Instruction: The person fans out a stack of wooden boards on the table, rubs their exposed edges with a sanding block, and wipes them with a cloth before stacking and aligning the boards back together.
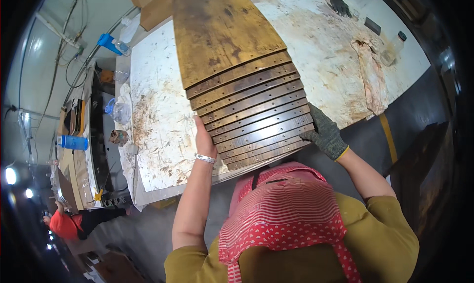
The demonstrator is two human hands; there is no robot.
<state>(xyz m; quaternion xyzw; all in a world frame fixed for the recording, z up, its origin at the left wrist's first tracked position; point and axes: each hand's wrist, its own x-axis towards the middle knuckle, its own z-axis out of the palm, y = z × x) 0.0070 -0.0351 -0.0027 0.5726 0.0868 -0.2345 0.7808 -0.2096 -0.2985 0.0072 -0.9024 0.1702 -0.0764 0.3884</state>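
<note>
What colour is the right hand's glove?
The glove is dark grey with a yellow edge, seen in the head view.

"What is on the right of the counter?"

"A dark glove, a small dark block, a crumpled stained cloth, and a clear bottle with a dark cap beside it."

"And to the left?"

"A blue bottle past the edge and, farther off, a person in a red top and dark trousers."

Brown boards, red-and-white striped apron
</note>
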